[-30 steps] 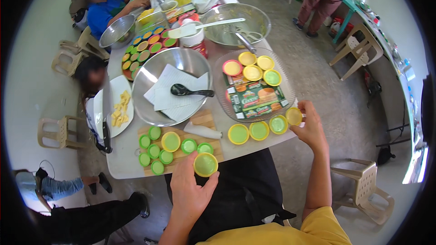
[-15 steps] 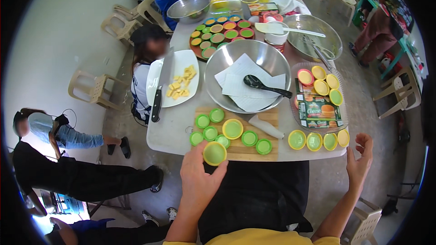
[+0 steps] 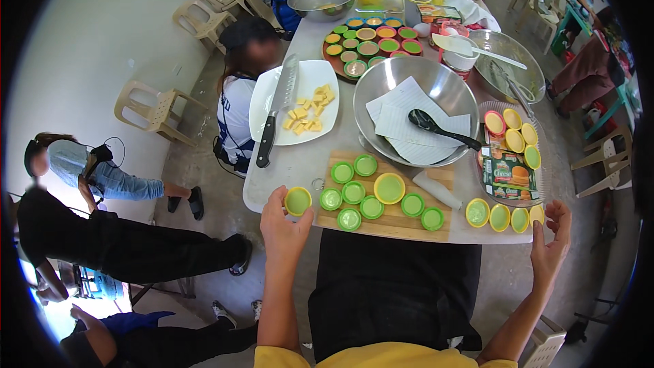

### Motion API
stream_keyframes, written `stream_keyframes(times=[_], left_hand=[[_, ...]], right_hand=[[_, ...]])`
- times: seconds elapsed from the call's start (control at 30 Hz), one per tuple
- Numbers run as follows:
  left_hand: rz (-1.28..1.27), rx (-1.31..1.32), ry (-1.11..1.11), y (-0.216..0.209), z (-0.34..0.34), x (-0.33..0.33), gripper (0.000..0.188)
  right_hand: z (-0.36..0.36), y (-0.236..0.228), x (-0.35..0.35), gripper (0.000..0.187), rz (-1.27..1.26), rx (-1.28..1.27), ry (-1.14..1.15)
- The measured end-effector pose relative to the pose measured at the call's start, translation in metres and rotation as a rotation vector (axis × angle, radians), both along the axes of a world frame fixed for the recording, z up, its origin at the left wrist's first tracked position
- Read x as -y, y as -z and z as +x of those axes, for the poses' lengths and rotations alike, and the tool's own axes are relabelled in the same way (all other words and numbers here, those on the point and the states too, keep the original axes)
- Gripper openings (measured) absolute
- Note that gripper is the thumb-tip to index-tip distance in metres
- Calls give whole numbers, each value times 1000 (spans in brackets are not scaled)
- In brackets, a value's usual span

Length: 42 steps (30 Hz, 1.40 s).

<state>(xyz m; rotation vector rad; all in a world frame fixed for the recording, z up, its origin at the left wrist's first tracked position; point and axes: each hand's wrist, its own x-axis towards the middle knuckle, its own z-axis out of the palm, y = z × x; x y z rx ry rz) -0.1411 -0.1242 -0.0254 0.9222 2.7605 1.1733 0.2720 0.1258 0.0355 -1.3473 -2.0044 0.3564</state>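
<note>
My left hand [image 3: 285, 235] grips a small yellow-rimmed cup [image 3: 298, 202], green inside, between thumb and fingers at the table's front left corner. My right hand [image 3: 550, 249] is by the front right edge, fingers curved and apart, next to the end of a row of yellow cups [image 3: 499, 218]. Whether it touches the last cup I cannot tell. Between my hands, a wooden board [image 3: 402, 229] bears several small green cups [image 3: 353, 192], a larger yellow cup [image 3: 390, 189] and a white tapered tube-like piece [image 3: 437, 189].
Beyond the board stands a steel bowl [image 3: 364, 105] with paper sheets and a black spoon [image 3: 443, 128]. A white plate [image 3: 264, 99] at left carries a knife [image 3: 278, 105] and yellow cubes. At right, a clear tray [image 3: 541, 177] holds cups and green packets. A seated person [image 3: 235, 116] is at left.
My left hand has moved left and away from me with the cup, off the board's front edge. The view has shifted, so the table appears farther right. My right hand stays near the yellow cups.
</note>
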Motion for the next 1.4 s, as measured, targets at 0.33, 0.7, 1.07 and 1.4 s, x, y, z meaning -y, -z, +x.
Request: stream_keyframes(times=[0.33,0.7,1.07,1.4], left_hand=[[17,33,12,31,-27,2,69],[131,152,-13,37,0,-43,73],[110,171,-4,16,30,-60,79],[237,-251,100,-60,91,-101,62]], right_hand=[[-26,-8,17,54,32,36,9],[-19,4,-77,55,-32,15,-28],[-14,30,-185,85,-52,351,59],[1,28,-210,86,-162,374,108]])
